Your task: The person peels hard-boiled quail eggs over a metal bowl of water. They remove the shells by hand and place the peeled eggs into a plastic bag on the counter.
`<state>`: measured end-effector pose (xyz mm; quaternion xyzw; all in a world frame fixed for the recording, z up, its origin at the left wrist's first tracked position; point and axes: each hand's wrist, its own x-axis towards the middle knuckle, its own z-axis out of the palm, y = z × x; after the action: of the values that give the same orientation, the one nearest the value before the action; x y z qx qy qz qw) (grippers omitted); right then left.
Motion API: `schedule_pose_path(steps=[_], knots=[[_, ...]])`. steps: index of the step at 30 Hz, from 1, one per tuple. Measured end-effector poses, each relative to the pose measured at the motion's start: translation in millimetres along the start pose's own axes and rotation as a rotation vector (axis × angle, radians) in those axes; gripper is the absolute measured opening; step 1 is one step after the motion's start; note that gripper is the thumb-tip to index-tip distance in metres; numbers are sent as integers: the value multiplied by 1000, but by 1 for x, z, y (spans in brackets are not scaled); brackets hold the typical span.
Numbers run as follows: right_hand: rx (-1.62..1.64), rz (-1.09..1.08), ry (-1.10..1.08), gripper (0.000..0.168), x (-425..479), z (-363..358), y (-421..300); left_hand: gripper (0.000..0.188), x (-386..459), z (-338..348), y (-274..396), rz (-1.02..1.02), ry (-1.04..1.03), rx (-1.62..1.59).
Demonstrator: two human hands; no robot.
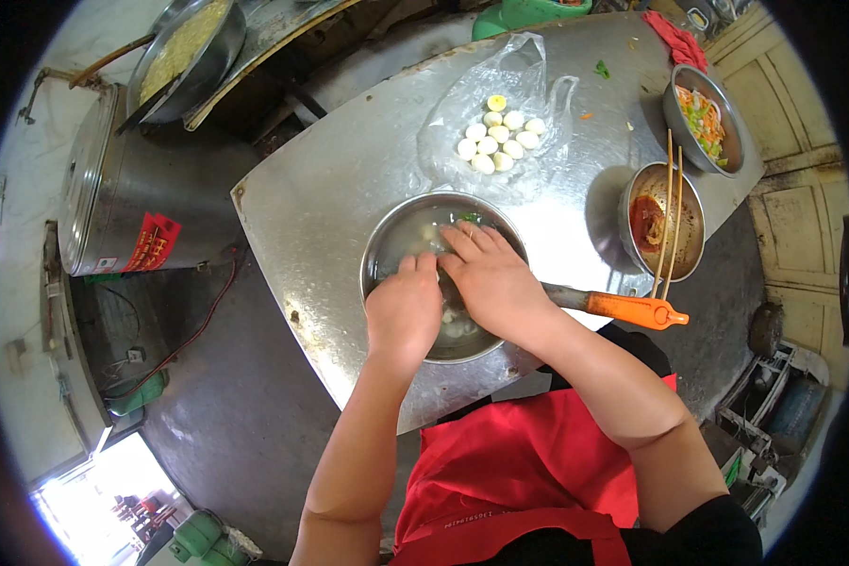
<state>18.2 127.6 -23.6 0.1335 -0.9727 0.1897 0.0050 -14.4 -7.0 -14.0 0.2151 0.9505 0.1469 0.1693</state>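
A steel pan point(372, 244) with an orange handle point(637, 310) stands before me on the metal table, holding cloudy water with pale bits and a green leaf piece. My left hand point(407, 304) is inside the rim at the left, fingers curled. Beside it, my right hand point(492, 272) reaches palm down over the water, its fingertips low in the pan. The two hands nearly meet; whatever lies beneath their fingers is mostly hidden. Beyond the pan, several peeled boiled eggs point(499, 134) lie on a clear plastic bag point(446, 120). One egg shows its yolk.
At the right, chopsticks point(668, 219) rest across a steel bowl point(630, 191) of red-brown sauce. Behind it is a bowl point(732, 127) of shredded vegetables, near a red cloth point(676, 39). A large steel vessel point(163, 184) stands left of the table point(311, 212), below a filled basin point(233, 42).
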Motion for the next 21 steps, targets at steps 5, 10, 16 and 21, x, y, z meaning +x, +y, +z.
schedule_pose_path(steps=[5, 10, 16, 21], knots=[[22, 103, -305, 38, 2, 6, -3, 16, 7, 10, -6, -64, -103, 52], [168, 179, -135, 27, 5, -25, -4, 15, 6, -7, 3, -172, 89, -273], [677, 197, 146, 17, 12, -35, 2, 25, 6, -16, 3, -290, -75, -1189], [667, 175, 154, 15, 14, -32, 11, 27, 6, -16, 7, -362, -221, -1356]])
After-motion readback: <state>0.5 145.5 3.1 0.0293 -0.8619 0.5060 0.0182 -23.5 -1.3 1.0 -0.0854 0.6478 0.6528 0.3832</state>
